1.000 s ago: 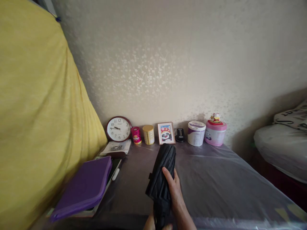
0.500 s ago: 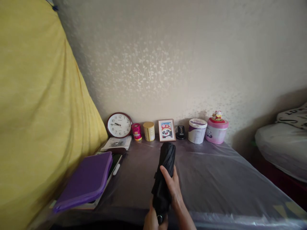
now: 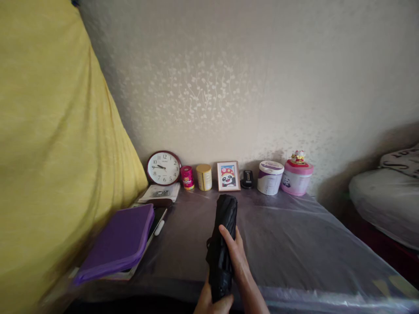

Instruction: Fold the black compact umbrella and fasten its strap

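Note:
A folded black umbrella point(image 3: 223, 226) points away from me over the plastic-covered table point(image 3: 294, 244). My right hand point(image 3: 236, 257) wraps round its middle from the right side, fingers closed on the fabric. At the bottom edge my left hand point(image 3: 209, 302) grips the umbrella's handle end; only part of that hand shows.
Along the wall stand a round clock point(image 3: 163, 168), a red tin point(image 3: 187, 177), a yellow tin point(image 3: 204, 177), a framed panda picture point(image 3: 228, 175), a small black device point(image 3: 247, 179), a white tub point(image 3: 270, 177) and a pink tub point(image 3: 296, 178). A purple case point(image 3: 118, 244) lies left. Yellow fabric point(image 3: 49, 165) hangs left; bedding point(image 3: 382, 200) sits right.
The umbrella has swung a little more upright in the frame and slightly rightward. My left hand has come further into view at its handle end.

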The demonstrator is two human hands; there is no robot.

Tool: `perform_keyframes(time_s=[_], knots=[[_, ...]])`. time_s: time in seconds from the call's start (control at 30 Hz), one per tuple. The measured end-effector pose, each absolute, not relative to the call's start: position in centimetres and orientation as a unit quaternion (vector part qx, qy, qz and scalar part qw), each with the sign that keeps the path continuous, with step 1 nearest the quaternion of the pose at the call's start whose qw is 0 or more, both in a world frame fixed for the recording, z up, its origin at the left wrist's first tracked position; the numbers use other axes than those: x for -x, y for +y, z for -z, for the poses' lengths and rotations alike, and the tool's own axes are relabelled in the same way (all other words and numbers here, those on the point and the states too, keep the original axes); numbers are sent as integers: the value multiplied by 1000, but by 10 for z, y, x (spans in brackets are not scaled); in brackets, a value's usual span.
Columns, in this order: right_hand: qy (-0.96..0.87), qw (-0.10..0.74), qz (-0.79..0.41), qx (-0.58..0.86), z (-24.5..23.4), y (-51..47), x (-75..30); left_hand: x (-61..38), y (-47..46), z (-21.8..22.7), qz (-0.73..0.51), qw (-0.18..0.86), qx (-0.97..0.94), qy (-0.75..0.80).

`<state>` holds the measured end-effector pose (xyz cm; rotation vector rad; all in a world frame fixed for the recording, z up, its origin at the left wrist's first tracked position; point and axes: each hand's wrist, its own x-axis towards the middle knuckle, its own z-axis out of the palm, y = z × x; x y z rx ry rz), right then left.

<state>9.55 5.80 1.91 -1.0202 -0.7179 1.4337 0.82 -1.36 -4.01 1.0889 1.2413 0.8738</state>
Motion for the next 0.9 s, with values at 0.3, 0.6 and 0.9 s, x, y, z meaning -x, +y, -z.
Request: perform_keyframes(time_s=[0.3,0.6,0.9], knots=[[-296,596,-591,455,-3,67,-94,-2,-11,49,-383,512,-529,558],[-348,574,-583,458,-7,65,-96,-8,-17,35,-327,596,-456,575],[-343,592,-514,517,1,69,-93,2,-11,50,-346,490,-537,594]])
